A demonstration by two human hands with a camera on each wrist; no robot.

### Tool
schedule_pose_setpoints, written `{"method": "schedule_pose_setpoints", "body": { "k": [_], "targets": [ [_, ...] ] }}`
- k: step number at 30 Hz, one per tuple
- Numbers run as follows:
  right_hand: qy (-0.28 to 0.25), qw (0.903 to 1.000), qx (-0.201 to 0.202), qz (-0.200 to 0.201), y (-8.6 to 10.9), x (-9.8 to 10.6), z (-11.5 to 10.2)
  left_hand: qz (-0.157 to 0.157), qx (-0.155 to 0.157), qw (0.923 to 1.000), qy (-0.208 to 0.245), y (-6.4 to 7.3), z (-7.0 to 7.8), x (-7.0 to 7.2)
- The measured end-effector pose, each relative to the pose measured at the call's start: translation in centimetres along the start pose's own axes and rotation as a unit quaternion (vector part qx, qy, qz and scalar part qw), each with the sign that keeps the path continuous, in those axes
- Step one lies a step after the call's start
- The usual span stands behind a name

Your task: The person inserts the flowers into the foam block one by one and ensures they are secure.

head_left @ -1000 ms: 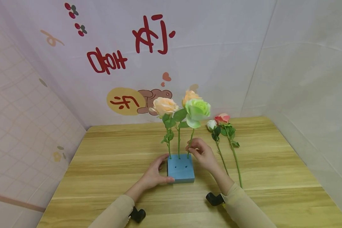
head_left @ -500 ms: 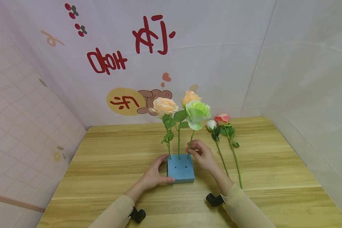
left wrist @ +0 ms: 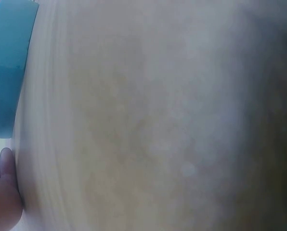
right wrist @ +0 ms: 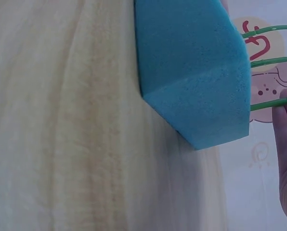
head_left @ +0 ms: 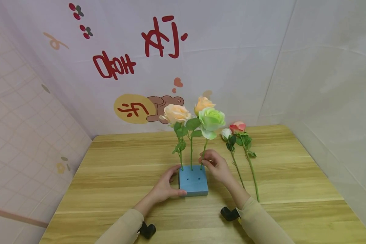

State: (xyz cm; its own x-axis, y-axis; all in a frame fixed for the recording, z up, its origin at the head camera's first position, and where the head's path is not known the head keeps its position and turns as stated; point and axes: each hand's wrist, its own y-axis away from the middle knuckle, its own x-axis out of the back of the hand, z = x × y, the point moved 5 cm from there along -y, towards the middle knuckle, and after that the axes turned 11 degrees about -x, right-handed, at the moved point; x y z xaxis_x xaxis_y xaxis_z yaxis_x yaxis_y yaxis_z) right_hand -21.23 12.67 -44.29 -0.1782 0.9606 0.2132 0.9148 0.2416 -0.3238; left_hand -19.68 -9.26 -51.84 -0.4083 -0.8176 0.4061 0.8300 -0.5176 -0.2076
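Observation:
A square blue foam block (head_left: 193, 184) sits on the table with three artificial roses upright along its far edge. Two bare holes show in its top. My left hand (head_left: 163, 189) grips the block's left side, thumb at the near corner and fingers at the far one. Between thumb and fingertips, my right hand (head_left: 218, 167) pinches the stem of the green rose (head_left: 211, 118) just above the block. Left of it stand a peach rose (head_left: 176, 114) and an orange one (head_left: 203, 102), partly hidden behind the green bloom. The right wrist view shows the stems (right wrist: 271, 103) entering the block.
On the wooden table (head_left: 116, 162), right of my right hand, lie a white rose (head_left: 226, 134) and a pink rose (head_left: 238, 127), stems toward me. Fabric walls enclose the table at the back and sides. A black wrist-camera mount (head_left: 229, 214) hangs at the right sleeve.
The green rose and my right hand have sunk very slightly since a second ago. My left hand and the block have stayed in place.

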Motion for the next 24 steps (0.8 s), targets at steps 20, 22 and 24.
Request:
{"method": "schedule_pose_setpoints", "body": {
  "k": [20, 22, 24],
  "targets": [
    [0.001, 0.9997, 0.022, -0.005, 0.0, 0.1, 3.8, -0.002, 0.006, 1.0000, -0.001, 0.0, -0.1, 0.0],
    [0.004, 0.9997, 0.024, -0.005, 0.0, 0.0, 3.8, -0.003, 0.005, 1.0000, -0.002, 0.0, 0.0, 0.0],
    [0.007, 0.9997, 0.025, -0.003, 0.0, 0.0, 3.8, -0.003, 0.004, 1.0000, -0.002, 0.0, 0.0, 0.0]
  ]
}}
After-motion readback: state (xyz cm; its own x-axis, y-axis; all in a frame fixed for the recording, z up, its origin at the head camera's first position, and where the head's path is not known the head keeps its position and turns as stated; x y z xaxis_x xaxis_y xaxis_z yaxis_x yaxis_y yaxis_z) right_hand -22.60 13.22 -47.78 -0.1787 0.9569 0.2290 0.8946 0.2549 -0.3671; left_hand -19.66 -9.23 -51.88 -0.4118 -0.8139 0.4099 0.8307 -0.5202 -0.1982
